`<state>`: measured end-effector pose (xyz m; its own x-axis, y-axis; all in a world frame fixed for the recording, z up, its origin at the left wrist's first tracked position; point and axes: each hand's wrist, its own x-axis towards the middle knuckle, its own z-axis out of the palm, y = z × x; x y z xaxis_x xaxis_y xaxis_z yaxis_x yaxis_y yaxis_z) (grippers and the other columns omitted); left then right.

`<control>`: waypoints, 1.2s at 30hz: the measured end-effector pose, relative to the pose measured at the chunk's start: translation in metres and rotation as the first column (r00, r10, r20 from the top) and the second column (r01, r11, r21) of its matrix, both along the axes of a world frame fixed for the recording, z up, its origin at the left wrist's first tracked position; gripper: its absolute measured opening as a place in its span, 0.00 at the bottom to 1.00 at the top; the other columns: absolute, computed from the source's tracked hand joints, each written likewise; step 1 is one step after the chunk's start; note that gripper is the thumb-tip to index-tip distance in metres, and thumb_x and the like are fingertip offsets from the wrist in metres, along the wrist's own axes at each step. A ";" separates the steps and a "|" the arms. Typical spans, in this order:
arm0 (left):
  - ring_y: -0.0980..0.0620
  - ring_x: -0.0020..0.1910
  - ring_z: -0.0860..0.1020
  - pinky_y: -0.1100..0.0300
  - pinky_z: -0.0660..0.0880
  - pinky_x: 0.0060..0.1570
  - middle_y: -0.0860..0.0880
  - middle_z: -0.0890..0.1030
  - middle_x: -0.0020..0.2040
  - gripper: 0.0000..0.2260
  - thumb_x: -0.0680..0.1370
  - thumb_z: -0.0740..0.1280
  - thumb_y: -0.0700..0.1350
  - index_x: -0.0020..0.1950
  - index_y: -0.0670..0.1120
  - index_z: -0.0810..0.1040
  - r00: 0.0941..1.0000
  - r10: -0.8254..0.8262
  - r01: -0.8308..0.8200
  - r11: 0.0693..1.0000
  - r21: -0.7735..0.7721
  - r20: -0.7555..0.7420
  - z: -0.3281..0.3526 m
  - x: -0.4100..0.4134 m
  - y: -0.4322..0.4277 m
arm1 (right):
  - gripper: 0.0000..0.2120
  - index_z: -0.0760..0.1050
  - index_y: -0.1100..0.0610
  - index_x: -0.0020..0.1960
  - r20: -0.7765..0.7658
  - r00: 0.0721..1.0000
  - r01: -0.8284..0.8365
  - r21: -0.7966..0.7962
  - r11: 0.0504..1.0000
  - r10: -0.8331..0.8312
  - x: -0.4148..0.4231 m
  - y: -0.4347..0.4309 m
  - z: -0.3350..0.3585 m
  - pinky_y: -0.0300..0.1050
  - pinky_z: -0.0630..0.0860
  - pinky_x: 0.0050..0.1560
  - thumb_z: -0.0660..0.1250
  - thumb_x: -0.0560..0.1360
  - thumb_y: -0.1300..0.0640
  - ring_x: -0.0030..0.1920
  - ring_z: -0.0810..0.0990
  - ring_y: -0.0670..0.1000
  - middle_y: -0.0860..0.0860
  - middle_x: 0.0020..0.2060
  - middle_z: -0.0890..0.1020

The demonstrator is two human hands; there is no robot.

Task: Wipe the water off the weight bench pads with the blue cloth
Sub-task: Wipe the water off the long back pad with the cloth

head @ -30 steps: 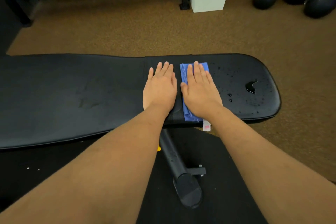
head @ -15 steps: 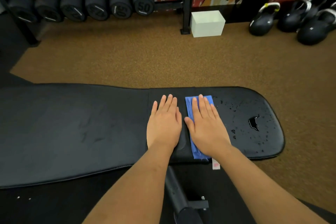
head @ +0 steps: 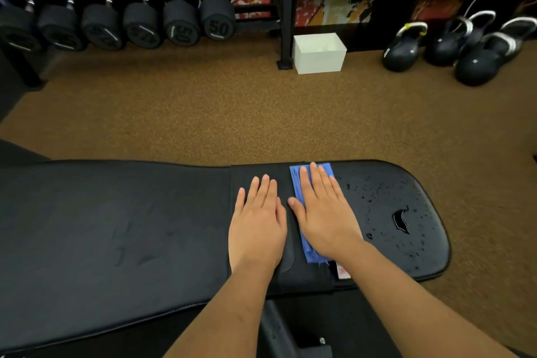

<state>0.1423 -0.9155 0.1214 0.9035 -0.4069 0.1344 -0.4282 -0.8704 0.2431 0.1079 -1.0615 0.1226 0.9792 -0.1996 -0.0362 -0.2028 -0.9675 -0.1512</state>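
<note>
Head view looks down on the weight bench (head: 261, 285), which runs left to right across my front. Its long pad (head: 101, 227) on my left looks dull and mostly dry, and the short pad (head: 421, 259) on my right is where the water sits. I judge the dry side is done and the wet end is what is left. My left hand (head: 257, 224) lies flat and relaxed on bare vinyl near the join between the pads, grasping nothing. I take it to be there to steady me while I lean over. My right hand (head: 325, 218) is spread flat, fingers straight and pointing away from me, pressing down on the blue cloth (head: 297, 183) rather than gripping it, so the whole palm can push the fabric along. The cloth is on the short pad, just right of my left hand and touching the near fringe of the wet patch. It is folded into a narrow strip whose long axis runs across the bench's width, from the near edge to the far edge, so a sideways sweep to the right should cover the full width. The puddle (head: 401, 219) lies well to the right of it, and small droplets (head: 366, 195) lie scattered between the two.
</note>
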 end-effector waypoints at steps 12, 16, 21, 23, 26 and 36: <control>0.56 0.81 0.50 0.55 0.43 0.79 0.53 0.57 0.81 0.30 0.81 0.37 0.54 0.81 0.49 0.58 1.000 -0.008 0.009 1.000 0.006 -0.029 0.005 0.001 -0.002 | 0.35 0.37 0.56 0.81 0.016 1.000 0.026 0.008 1.000 -0.026 -0.014 0.007 0.001 0.49 0.38 0.79 0.35 0.81 0.36 0.79 0.36 0.50 0.54 0.80 0.40; 0.55 0.81 0.50 0.53 0.46 0.80 0.52 0.58 0.81 0.27 0.83 0.41 0.52 0.81 0.48 0.59 1.000 -0.005 0.005 1.000 -0.003 -0.026 0.004 0.001 -0.001 | 0.33 0.41 0.57 0.81 0.033 0.997 0.076 0.007 0.997 -0.076 0.041 -0.011 0.001 0.50 0.40 0.79 0.40 0.83 0.40 0.80 0.41 0.52 0.57 0.81 0.45; 0.54 0.81 0.50 0.53 0.46 0.80 0.51 0.56 0.82 0.24 0.86 0.47 0.50 0.82 0.47 0.57 1.000 -0.001 0.002 0.998 0.060 -0.022 0.003 0.005 0.001 | 0.32 0.40 0.59 0.81 0.002 0.999 0.053 0.070 0.996 -0.053 0.016 -0.004 0.004 0.49 0.39 0.79 0.40 0.84 0.41 0.80 0.41 0.51 0.54 0.81 0.44; 0.52 0.81 0.46 0.52 0.44 0.80 0.51 0.51 0.83 0.24 0.86 0.45 0.49 0.82 0.46 0.51 1.000 -0.001 0.005 0.991 0.136 -0.030 0.004 0.003 0.000 | 0.32 0.39 0.58 0.81 0.017 0.999 0.029 0.047 0.998 -0.030 -0.041 0.009 0.003 0.48 0.39 0.79 0.38 0.84 0.40 0.80 0.40 0.49 0.53 0.80 0.42; 0.48 0.82 0.43 0.48 0.43 0.80 0.47 0.46 0.83 0.25 0.85 0.46 0.44 0.83 0.44 0.45 0.996 0.009 0.009 0.981 0.194 -0.090 0.012 -0.001 -0.015 | 0.34 0.40 0.58 0.81 -0.027 0.999 0.032 -0.008 0.999 -0.032 -0.085 0.013 0.008 0.48 0.39 0.78 0.35 0.82 0.39 0.80 0.40 0.49 0.53 0.80 0.43; 0.45 0.82 0.43 0.44 0.42 0.79 0.48 0.49 0.83 0.27 0.86 0.42 0.54 0.83 0.44 0.50 0.966 0.228 -0.219 0.972 0.086 -0.121 0.004 -0.013 -0.048 | 0.33 0.41 0.59 0.81 -0.008 0.999 0.050 0.101 0.994 -0.050 0.013 -0.022 0.000 0.49 0.39 0.79 0.38 0.83 0.41 0.80 0.41 0.50 0.54 0.81 0.44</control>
